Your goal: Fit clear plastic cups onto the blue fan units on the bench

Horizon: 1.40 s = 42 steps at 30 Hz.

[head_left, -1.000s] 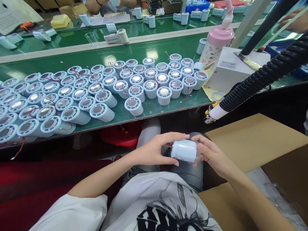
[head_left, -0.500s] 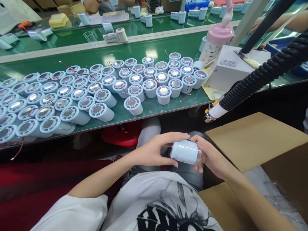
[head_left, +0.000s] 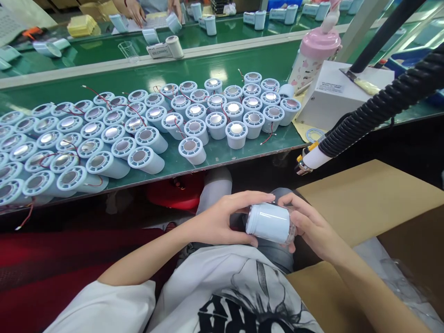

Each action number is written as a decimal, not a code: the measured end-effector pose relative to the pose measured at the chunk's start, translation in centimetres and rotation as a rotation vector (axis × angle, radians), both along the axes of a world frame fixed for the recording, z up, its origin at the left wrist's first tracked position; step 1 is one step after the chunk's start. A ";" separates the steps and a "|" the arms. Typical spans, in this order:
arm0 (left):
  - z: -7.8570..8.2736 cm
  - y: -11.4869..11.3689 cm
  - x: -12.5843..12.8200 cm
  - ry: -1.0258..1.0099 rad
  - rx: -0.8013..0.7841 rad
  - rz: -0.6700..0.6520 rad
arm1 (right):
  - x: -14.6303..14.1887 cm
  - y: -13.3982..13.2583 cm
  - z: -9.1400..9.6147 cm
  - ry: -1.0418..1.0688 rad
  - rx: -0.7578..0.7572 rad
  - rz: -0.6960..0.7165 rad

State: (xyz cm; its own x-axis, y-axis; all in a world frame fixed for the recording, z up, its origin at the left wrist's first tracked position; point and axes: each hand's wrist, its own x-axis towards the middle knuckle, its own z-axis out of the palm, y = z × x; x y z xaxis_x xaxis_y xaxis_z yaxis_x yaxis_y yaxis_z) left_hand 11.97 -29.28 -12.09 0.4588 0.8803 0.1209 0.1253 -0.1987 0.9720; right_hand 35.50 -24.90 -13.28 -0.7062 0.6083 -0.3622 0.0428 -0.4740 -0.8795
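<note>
Over my lap I hold a pale blue cylinder (head_left: 268, 222) lying on its side. My left hand (head_left: 222, 219) grips its left end, thumb under and fingers over the top. My right hand (head_left: 308, 224) wraps its right end, where a clear film or bag seems to cover it. Several more pale blue cylinders (head_left: 194, 125) with metal discs on top and red wires stand packed together on the green bench (head_left: 222, 159) in front of me.
A black corrugated hose with a white nozzle (head_left: 310, 162) hangs at the right over an open cardboard box (head_left: 367, 199). A white box (head_left: 336, 92) and pink bottle (head_left: 312, 60) stand at the bench's right. Another person's hands (head_left: 138, 11) work at the far bench.
The cylinder has tilted slightly and my right fingers have shifted further round its right end. The view has dipped a little; the other person's hands have come into sight at the top.
</note>
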 end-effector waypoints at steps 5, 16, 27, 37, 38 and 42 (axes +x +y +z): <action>-0.3 0.0 0.0 -0.017 0.017 -0.028 | -0.5 -0.1 -0.1 -0.041 -0.129 -0.010; -0.2 0.0 0.2 -0.022 0.005 -0.010 | -1.3 0.2 0.5 -0.073 -0.389 0.170; 0.7 -0.5 0.5 -0.051 -0.397 0.080 | 0.3 -0.3 -1.5 -0.023 0.597 -0.078; 1.0 -0.3 0.2 -0.091 -0.285 -0.001 | 1.3 0.1 -0.8 0.074 0.284 0.034; 0.9 -0.3 0.2 -0.108 -0.312 -0.008 | 1.3 0.1 -0.8 0.061 0.262 0.023; 0.0 -0.1 0.3 -0.050 -0.322 -0.024 | 0.8 -0.1 -1.7 -0.023 0.237 -0.005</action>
State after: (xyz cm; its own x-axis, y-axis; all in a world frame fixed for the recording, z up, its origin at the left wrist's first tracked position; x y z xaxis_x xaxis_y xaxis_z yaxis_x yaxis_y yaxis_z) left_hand 12.24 -29.39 -12.12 0.4803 0.8660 -0.1392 0.0745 0.1179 0.9902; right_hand 36.34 -25.04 -14.97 -0.6962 0.6817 -0.2247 0.0618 -0.2550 -0.9650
